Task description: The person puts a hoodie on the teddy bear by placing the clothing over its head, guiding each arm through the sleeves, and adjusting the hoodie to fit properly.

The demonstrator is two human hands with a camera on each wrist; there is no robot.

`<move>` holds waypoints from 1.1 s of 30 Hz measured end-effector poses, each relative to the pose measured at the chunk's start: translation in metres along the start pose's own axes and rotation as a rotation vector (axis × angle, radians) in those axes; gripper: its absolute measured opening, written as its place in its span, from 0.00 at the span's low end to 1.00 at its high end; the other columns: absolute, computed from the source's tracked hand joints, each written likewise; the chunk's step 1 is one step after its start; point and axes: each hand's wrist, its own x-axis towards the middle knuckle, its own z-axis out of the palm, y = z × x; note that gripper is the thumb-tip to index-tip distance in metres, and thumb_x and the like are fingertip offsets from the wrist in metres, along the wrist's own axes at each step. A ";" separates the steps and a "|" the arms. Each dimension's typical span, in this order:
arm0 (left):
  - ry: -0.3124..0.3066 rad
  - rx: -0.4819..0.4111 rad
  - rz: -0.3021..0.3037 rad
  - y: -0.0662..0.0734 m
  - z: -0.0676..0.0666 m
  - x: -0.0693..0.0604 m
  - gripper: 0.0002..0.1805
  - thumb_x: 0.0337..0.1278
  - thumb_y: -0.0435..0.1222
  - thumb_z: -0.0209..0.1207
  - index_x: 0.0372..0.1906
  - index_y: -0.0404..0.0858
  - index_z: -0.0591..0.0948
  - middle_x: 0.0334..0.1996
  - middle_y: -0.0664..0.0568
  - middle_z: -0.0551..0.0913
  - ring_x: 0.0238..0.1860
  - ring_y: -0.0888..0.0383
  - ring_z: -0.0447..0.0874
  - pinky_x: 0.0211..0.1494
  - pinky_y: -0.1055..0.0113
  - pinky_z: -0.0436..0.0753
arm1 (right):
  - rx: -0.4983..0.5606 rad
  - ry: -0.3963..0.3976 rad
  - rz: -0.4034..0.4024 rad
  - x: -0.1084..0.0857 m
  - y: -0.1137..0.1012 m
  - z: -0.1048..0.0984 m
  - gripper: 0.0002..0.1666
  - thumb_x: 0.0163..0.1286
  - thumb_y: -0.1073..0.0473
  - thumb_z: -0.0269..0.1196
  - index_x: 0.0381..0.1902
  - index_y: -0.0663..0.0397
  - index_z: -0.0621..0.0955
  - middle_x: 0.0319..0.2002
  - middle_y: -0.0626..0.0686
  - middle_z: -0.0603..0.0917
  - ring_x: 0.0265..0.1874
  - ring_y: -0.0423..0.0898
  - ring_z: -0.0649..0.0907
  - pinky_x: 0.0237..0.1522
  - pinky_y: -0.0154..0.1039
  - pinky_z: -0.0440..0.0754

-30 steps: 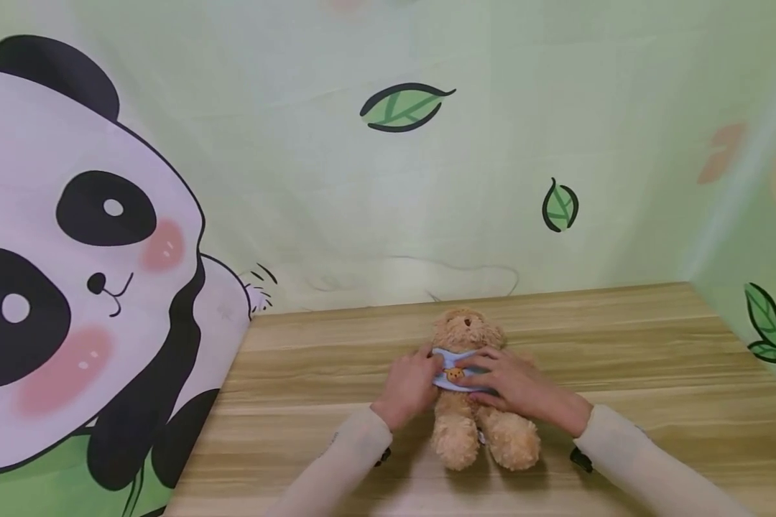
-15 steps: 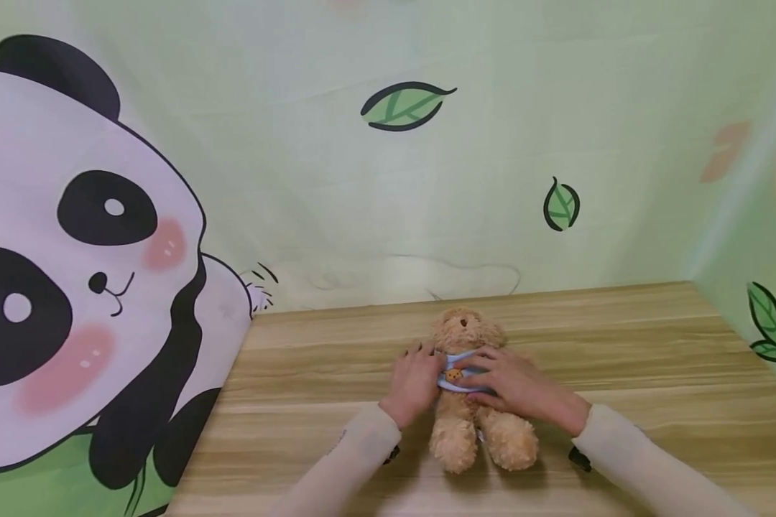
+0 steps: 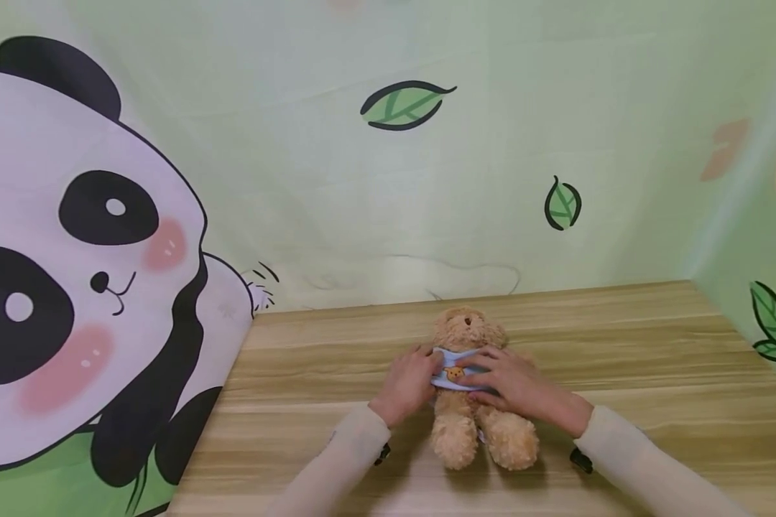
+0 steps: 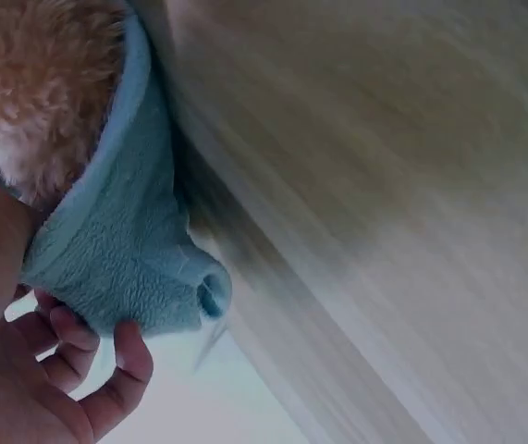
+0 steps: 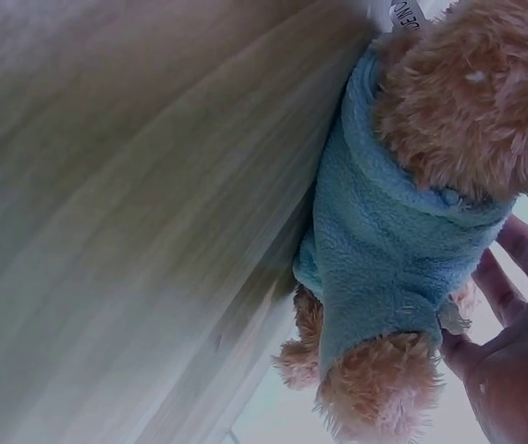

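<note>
A tan plush teddy bear point(image 3: 454, 431) lies on its back, head towards the wall, in a light blue shirt point(image 3: 453, 359) with a small animal face on the front. At the shirt's left side my left hand point(image 3: 409, 382) pinches the fabric; in the left wrist view its fingers point(image 4: 129, 356) curl against the shirt point(image 4: 120, 268) by a sleeve opening with no arm showing through. My right hand point(image 3: 514, 384) rests over the bear's belly and right side with fingers spread. In the right wrist view, a furry arm point(image 5: 379, 388) pokes out of the other sleeve.
The wood-grain table point(image 3: 317, 359) runs back to a pale green fabric wall point(image 3: 491, 158) printed with leaves. A large printed panda point(image 3: 123, 237) covers the left side. A white tag point(image 5: 406, 13) shows at the bear's underside.
My left hand shifted slightly right, then back left, still at the shirt's side. The bear's head and legs rocked a little with it. My right hand stays almost in place.
</note>
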 end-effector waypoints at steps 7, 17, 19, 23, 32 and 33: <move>0.058 0.068 -0.018 0.006 0.009 0.004 0.08 0.45 0.37 0.70 0.30 0.50 0.83 0.34 0.58 0.81 0.38 0.58 0.80 0.28 0.61 0.79 | 0.011 -0.004 -0.001 -0.001 -0.001 -0.002 0.20 0.66 0.47 0.65 0.54 0.40 0.84 0.59 0.51 0.81 0.58 0.54 0.78 0.54 0.53 0.79; 0.138 0.006 -0.061 0.003 0.011 -0.001 0.11 0.42 0.31 0.68 0.26 0.46 0.77 0.29 0.55 0.79 0.32 0.57 0.80 0.27 0.64 0.78 | -0.005 0.024 -0.016 0.001 0.001 0.001 0.19 0.65 0.47 0.66 0.53 0.41 0.85 0.58 0.51 0.81 0.56 0.54 0.78 0.52 0.52 0.80; 0.127 -0.117 -0.026 -0.002 0.007 -0.008 0.13 0.42 0.31 0.68 0.28 0.46 0.74 0.30 0.55 0.78 0.33 0.58 0.77 0.29 0.66 0.76 | -0.009 0.013 -0.007 0.002 0.001 0.000 0.18 0.65 0.47 0.66 0.53 0.40 0.85 0.59 0.51 0.81 0.56 0.54 0.78 0.52 0.53 0.80; 0.054 -0.435 0.021 -0.012 -0.004 -0.020 0.11 0.50 0.32 0.62 0.39 0.45 0.76 0.38 0.55 0.78 0.37 0.59 0.75 0.37 0.69 0.74 | -0.033 0.007 0.004 0.005 0.001 -0.005 0.17 0.66 0.46 0.65 0.52 0.39 0.84 0.60 0.51 0.80 0.59 0.55 0.77 0.55 0.56 0.78; 0.131 -0.768 -0.184 -0.028 -0.008 -0.030 0.08 0.64 0.26 0.52 0.44 0.36 0.78 0.42 0.46 0.83 0.44 0.53 0.83 0.41 0.68 0.82 | 0.084 0.092 -0.094 0.023 0.006 -0.002 0.07 0.68 0.57 0.63 0.42 0.48 0.85 0.51 0.51 0.86 0.55 0.54 0.81 0.58 0.51 0.78; 0.154 -0.757 -0.222 -0.030 -0.007 -0.030 0.07 0.65 0.27 0.52 0.44 0.35 0.78 0.40 0.46 0.84 0.42 0.53 0.84 0.40 0.68 0.82 | 0.094 0.093 -0.093 0.024 0.006 -0.001 0.06 0.68 0.57 0.63 0.41 0.49 0.85 0.50 0.51 0.86 0.54 0.53 0.82 0.58 0.51 0.78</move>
